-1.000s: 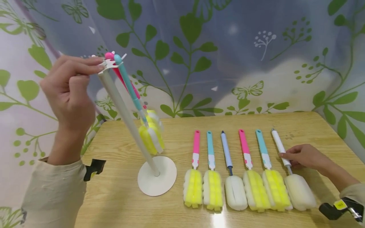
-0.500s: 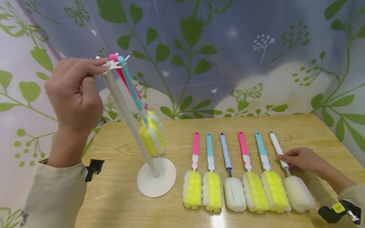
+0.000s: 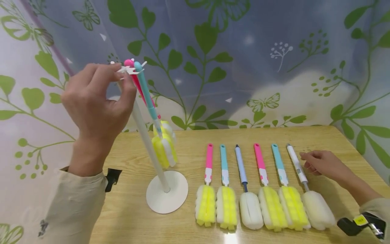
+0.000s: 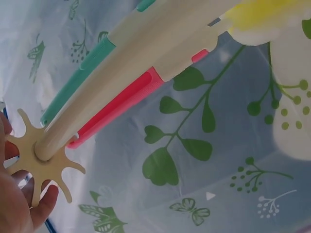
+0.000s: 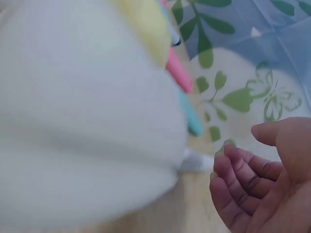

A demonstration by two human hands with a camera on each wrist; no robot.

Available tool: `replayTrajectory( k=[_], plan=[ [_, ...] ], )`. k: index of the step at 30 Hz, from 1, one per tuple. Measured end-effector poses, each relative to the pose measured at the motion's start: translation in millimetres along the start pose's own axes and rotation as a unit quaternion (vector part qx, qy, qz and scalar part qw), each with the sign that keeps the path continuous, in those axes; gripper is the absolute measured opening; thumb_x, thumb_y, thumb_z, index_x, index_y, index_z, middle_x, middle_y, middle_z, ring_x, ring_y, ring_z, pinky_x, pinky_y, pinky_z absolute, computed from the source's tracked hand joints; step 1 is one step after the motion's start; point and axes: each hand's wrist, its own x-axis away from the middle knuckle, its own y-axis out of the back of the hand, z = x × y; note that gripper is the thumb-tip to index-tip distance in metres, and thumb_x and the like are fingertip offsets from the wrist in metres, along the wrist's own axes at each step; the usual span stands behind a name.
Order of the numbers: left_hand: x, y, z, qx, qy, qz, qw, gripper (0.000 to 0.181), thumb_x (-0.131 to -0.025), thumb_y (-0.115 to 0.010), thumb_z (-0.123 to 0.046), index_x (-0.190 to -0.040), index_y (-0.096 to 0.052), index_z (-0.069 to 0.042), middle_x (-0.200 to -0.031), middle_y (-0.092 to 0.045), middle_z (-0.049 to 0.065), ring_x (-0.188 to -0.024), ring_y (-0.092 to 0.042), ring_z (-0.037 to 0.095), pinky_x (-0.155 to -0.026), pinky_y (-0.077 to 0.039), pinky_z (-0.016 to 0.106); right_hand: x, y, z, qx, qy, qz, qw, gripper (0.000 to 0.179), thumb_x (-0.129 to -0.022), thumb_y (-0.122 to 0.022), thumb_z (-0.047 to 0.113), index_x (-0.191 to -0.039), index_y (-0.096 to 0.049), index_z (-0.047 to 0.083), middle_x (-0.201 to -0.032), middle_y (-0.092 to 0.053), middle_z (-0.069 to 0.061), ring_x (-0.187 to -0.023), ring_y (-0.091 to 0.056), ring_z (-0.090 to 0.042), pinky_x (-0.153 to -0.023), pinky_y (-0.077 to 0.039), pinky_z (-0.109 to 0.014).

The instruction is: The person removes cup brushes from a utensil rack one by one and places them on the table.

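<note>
My left hand (image 3: 99, 96) pinches the hooked top (image 3: 129, 70) of a white brush stand, its thumb and fingers at the prongs. A pink-handled sponge brush (image 4: 119, 109) and a teal-handled one (image 3: 145, 88) hang from the prongs, their yellow-and-white heads above the table. The stand's round base (image 3: 167, 200) is on the wood, its pole leaning in the head view. My right hand (image 3: 327, 166), with loosely bent fingers and nothing in them, hovers just right of a white-handled sponge brush (image 3: 295, 159) that ends the row. In the right wrist view that brush's white head (image 5: 87, 121) looms large.
Several more sponge brushes lie side by side, handles away from me: a pink one (image 3: 209, 159), a teal one (image 3: 224, 161), a blue one (image 3: 241, 164), then another pink (image 3: 260, 159) and teal (image 3: 278, 161). A patterned curtain (image 3: 243, 67) hangs behind the wooden table (image 3: 128, 203).
My right hand has let go of the white-handled brush and drawn slightly up and right. My left hand has shifted right and turned, still gripping the stand's top.
</note>
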Motion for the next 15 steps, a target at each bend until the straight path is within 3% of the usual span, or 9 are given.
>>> replayTrajectory(
  k=[6, 10, 15],
  plan=[
    [0.6, 0.0, 1.7, -0.009, -0.002, -0.010, 0.9999, 0.021, -0.074, -0.051, -0.018, -0.069, -0.062, 0.000, -0.071, -0.068, 0.009, -0.051, -0.049, 0.033, -0.050, -0.025, 0.043, -9.0, -6, 30, 0.005, 0.032, -0.013, 0.9994, 0.061, -0.098, -0.042, 0.046, -0.117, -0.055, -0.010, -0.094, -0.062, -0.014, -0.081, -0.061, -0.024, -0.068, -0.054, -0.033],
    [-0.1, -1.7, 2.5, 0.016, 0.009, -0.014, 0.9997, 0.024, -0.073, -0.050, -0.018, -0.077, -0.066, -0.001, -0.074, -0.070, 0.005, -0.057, -0.057, 0.028, -0.052, -0.026, 0.038, -14.8, -13, 51, -0.009, 0.056, -0.014, 0.9983, 0.057, -0.098, -0.044, 0.045, -0.114, -0.056, -0.008, -0.093, -0.062, -0.015, -0.082, -0.061, -0.027, -0.067, -0.054, -0.034],
    [-1.6, -3.0, 2.5, 0.043, 0.017, -0.016, 0.9988, 0.030, -0.074, -0.047, -0.021, -0.075, -0.074, -0.005, -0.069, -0.067, 0.007, -0.058, -0.055, 0.027, -0.058, -0.030, 0.032, -25.1, -23, 80, -0.041, 0.094, -0.008, 0.9947, 0.051, -0.098, -0.045, 0.043, -0.115, -0.057, -0.003, -0.095, -0.062, -0.015, -0.082, -0.062, -0.027, -0.068, -0.054, -0.034]
  ],
)
